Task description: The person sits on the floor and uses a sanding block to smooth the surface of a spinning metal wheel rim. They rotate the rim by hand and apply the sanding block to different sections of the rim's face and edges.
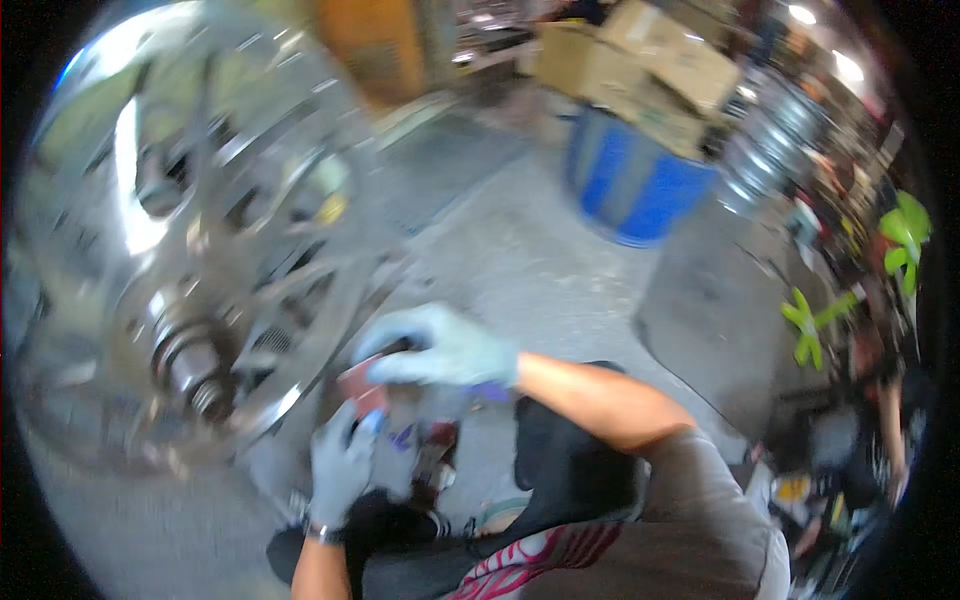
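Both my hands wear pale blue gloves and come together in front of the large spoked metal wheel [345,300]. My right hand [435,345] is closed, thumb and fingers gripping a small flat reddish-brown piece [360,383], whose exact kind is blurred. From below, my left hand [343,462] reaches up, its fingertips closed at the piece's lower edge; blur softens the contact there. The wheel fills the left side, shiny and partly transparent-looking from motion blur. A stepped metal shaft [190,355] sticks out of its hub toward me.
A blue drum [635,180] with cardboard boxes [640,70] on top stands beyond a grey floor. Right of it are a ribbed silvery cylinder [775,140] and green fan-like blades [805,325]. Another person's arm [890,430] shows at the right edge. Small items lie near my knees.
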### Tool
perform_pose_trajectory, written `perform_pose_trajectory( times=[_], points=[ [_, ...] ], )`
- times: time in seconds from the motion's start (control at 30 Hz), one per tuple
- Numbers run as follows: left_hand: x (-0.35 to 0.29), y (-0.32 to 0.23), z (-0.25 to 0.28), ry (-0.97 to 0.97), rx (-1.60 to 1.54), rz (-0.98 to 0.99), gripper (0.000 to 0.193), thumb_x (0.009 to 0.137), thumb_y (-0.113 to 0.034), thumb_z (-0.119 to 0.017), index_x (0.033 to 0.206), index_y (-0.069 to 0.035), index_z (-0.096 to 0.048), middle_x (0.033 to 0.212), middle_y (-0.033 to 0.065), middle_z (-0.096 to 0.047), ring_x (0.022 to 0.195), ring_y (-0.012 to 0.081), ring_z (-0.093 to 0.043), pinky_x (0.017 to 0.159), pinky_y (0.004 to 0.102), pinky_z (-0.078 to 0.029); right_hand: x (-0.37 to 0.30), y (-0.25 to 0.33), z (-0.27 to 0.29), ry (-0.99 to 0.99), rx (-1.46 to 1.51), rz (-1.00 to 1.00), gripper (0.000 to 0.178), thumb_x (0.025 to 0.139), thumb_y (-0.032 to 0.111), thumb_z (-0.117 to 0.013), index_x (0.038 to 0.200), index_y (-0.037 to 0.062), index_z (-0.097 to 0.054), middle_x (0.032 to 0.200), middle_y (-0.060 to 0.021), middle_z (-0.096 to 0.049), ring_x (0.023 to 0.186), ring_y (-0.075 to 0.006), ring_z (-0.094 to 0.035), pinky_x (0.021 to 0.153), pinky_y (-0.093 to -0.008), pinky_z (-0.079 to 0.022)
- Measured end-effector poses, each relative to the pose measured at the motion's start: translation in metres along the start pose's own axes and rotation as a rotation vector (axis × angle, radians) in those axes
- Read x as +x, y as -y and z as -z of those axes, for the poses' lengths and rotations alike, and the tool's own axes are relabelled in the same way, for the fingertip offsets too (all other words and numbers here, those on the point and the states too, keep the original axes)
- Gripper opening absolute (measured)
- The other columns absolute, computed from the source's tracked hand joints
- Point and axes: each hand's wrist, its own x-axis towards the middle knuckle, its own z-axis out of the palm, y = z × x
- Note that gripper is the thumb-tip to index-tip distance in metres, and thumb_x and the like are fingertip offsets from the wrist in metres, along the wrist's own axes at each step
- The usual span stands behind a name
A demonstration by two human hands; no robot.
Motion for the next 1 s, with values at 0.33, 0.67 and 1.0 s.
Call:
perform_pose_trajectory(
  times=[0.33, 0.67, 1.0],
  points=[
    [0.0, 0.01, 0.011, -0.109, -0.13, -0.074, 0.034, 0.095, -0.004, -0.065, 0.129, -0.003, -0.073, 0.119, 0.0215, -0.076, 0.109, 0.0401, -0.074, 0.094, 0.0446, -0.058, -0.007, 0.024, -0.001, 0.184, -0.14, -0.014, 0.035, 0.093, 0.019, -0.084, 0.123, 0.0034, -0.076, 0.117, -0.0117, -0.077, 0.109, -0.0223, -0.073, 0.098, -0.0374, -0.056],
    [0.0, 0.0, 0.009, -0.025, -0.223, 0.115, 0.026, 0.102, -0.013, -0.067, 0.124, -0.002, -0.073, 0.11, 0.0192, -0.076, 0.096, 0.0339, -0.075, 0.087, 0.0403, -0.058, -0.01, 0.013, -0.001, 0.053, -0.089, -0.161, 0.026, 0.098, 0.019, -0.079, 0.118, 0.002, -0.078, 0.105, -0.0081, -0.078, 0.088, -0.0155, -0.072, 0.082, -0.0331, -0.057],
    [0.001, -0.003, 0.015, 0.194, -1.039, 0.34, 0.042, 0.109, -0.02, -0.067, 0.146, -0.002, -0.06, 0.101, 0.0018, -0.066, 0.083, 0.0096, -0.061, 0.078, 0.0269, -0.053, -0.008, -0.009, 0.012, -0.045, 0.36, -0.365, 0.034, 0.11, 0.025, -0.066, 0.127, -0.0041, -0.071, 0.107, -0.0088, -0.076, 0.092, -0.0139, -0.07, 0.086, -0.0307, -0.058]
  ],
)
